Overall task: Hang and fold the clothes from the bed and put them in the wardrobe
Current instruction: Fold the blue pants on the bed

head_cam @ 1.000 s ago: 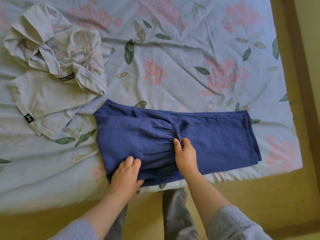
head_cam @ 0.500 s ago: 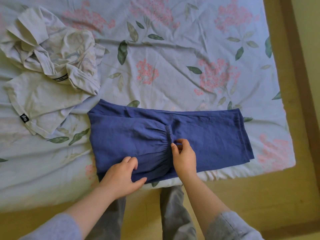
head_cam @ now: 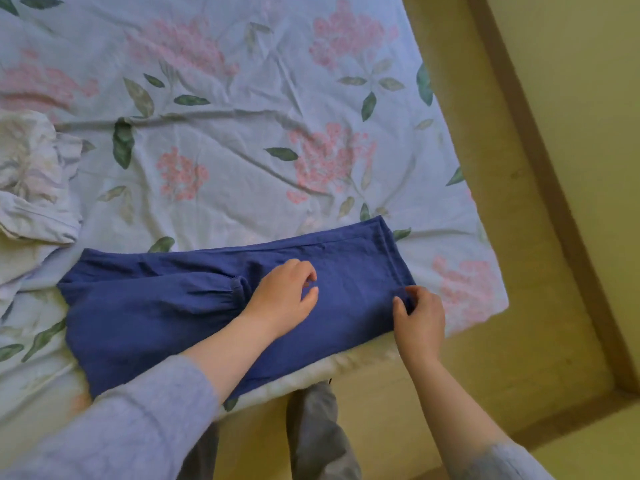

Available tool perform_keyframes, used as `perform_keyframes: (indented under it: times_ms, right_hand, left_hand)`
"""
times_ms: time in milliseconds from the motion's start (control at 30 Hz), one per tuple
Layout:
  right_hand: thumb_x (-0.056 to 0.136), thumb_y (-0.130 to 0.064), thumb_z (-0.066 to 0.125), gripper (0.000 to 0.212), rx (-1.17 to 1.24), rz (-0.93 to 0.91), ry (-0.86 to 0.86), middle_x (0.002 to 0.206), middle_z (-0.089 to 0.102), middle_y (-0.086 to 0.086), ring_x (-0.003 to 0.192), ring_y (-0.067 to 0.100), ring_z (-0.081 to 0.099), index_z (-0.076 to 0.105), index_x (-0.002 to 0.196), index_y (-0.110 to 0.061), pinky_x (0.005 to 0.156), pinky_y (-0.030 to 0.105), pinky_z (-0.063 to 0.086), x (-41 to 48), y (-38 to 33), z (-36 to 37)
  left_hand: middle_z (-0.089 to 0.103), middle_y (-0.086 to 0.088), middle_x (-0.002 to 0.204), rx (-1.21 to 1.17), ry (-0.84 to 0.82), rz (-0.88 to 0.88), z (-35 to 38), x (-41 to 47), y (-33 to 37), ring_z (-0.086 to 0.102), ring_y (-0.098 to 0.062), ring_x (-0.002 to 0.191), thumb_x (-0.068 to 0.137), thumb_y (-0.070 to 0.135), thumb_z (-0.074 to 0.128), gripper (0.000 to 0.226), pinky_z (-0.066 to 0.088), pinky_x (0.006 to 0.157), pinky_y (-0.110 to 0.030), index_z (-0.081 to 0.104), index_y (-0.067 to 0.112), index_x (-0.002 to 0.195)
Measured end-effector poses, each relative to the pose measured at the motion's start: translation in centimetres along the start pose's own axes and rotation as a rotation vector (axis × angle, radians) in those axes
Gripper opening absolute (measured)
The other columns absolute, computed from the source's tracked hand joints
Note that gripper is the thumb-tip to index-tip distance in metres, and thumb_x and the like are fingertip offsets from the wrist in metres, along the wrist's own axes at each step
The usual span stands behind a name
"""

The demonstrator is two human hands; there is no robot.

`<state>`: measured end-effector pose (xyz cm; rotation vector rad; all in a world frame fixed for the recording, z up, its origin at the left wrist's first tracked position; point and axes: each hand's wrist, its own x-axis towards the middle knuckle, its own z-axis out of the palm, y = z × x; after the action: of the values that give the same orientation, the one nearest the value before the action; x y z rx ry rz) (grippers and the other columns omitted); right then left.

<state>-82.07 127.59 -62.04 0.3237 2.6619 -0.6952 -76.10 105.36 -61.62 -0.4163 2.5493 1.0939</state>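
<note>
Head view, right hand (head_cam: pixel 419 317) pinching garment (head_cam: pixel 156 313) edge

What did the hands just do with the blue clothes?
Both hands slid right along the blue garment. The left hand let go of the near edge and rests beside the gathered cuff; the right hand left the cuff and pinches the right end. The garment stayed flat on the bed; white clothes untouched.

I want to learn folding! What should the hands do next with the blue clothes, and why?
Probably fold the right end over leftward: the right hand pinches the hem of the blue garment, the left hand rests on its middle, and it lies long.
</note>
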Motion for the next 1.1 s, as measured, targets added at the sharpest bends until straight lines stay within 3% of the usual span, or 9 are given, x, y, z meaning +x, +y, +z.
perform_keyframes:
  times_ms: [167,300,367,433,533,600,867,967,1100]
  right_hand:
    - [0.089,-0.018,0.067,0.052,-0.005,0.023,-0.029,0.134,0.050,0.011,0.124,0.028,0.048,0.049,0.136,-0.006,0.101,0.038,0.040,2.1,2.8,-2.0]
    - [0.086,-0.024,0.070,0.033,0.033,-0.003,-0.139,0.107,0.062,0.005,0.097,0.025,0.059,0.061,0.116,-0.013,0.086,0.038,0.048,4.0,3.5,-2.5]
    - [0.085,-0.023,0.069,0.009,0.035,-0.005,-0.166,0.084,0.062,0.001,0.080,0.024,0.059,0.063,0.088,-0.017,0.072,0.038,0.047,4.5,4.0,-2.6]
    - [0.084,-0.020,0.067,0.022,0.049,0.006,-0.139,0.069,0.055,0.000,0.068,0.024,0.052,0.053,0.066,-0.017,0.060,0.035,0.036,4.4,4.9,-2.6]
    - [0.085,-0.017,0.064,0.032,0.171,0.053,-0.062,0.061,0.046,-0.004,0.058,0.015,0.041,0.041,0.062,-0.020,0.052,0.031,0.026,4.1,5.9,-2.8]
    - [0.085,-0.016,0.064,0.035,0.259,0.058,-0.020,0.056,0.040,-0.006,0.052,0.009,0.033,0.037,0.062,-0.020,0.048,0.027,0.022,3.7,6.1,-3.0]
    - [0.079,-0.027,0.061,0.027,0.428,-0.076,-0.024,0.056,0.038,-0.007,0.051,0.007,0.033,0.039,0.064,-0.023,0.048,0.019,0.029,0.2,4.4,-3.8]
    - [0.077,-0.031,0.058,0.027,0.477,-0.150,-0.037,0.055,0.035,-0.009,0.050,0.007,0.032,0.036,0.064,-0.024,0.047,0.017,0.027,-1.6,2.2,-3.9]
    - [0.078,-0.029,0.059,0.028,0.554,-0.232,-0.118,0.055,0.033,-0.011,0.050,0.007,0.030,0.035,0.064,-0.026,0.047,0.014,0.025,-5.7,-1.5,-2.7]
  left_hand:
    - [0.042,-0.004,0.135,0.196,-0.068,0.083,1.9,6.1,5.2,0.040,-0.025,0.124,0.090,0.033,0.061,0.055,0.035,0.105,-0.035,0.040,0.012,0.137]
    - [0.030,-0.010,0.149,0.386,-0.149,0.014,2.5,11.3,8.3,0.032,-0.032,0.134,0.088,0.043,0.064,0.085,0.030,0.111,-0.041,0.017,0.010,0.150]
    - [0.041,-0.012,0.140,0.387,-0.133,-0.024,3.0,13.2,9.4,0.041,-0.033,0.127,0.087,0.041,0.065,0.076,0.038,0.103,-0.043,0.027,0.011,0.145]
    - [0.055,-0.010,0.118,0.314,-0.145,-0.034,3.8,14.3,10.4,0.054,-0.033,0.109,0.086,0.035,0.067,0.053,0.045,0.089,-0.043,0.042,0.012,0.127]
    - [0.055,-0.005,0.084,0.211,-0.195,-0.016,4.9,15.1,11.7,0.057,-0.032,0.086,0.085,0.019,0.063,0.012,0.037,0.060,-0.033,0.052,0.016,0.083]
    - [0.049,-0.005,0.073,0.145,-0.175,-0.013,5.1,15.3,12.1,0.053,-0.029,0.075,0.084,0.012,0.059,0.023,0.031,0.055,-0.032,0.045,0.014,0.067]
    - [0.054,0.005,0.072,0.021,-0.012,0.130,1.2,13.3,11.9,0.052,-0.019,0.074,0.085,0.020,0.065,0.016,0.035,0.062,-0.030,0.055,0.017,0.073]
    - [0.062,0.012,0.074,-0.024,0.054,0.174,-2.2,11.7,11.0,0.057,0.001,0.072,0.082,0.021,0.069,0.006,0.041,0.066,-0.014,0.064,0.022,0.078]
    - [0.063,0.000,0.069,0.032,0.100,0.141,-6.8,8.3,8.1,0.055,-0.013,0.068,0.080,0.023,0.072,0.014,0.042,0.063,-0.027,0.066,0.011,0.075]
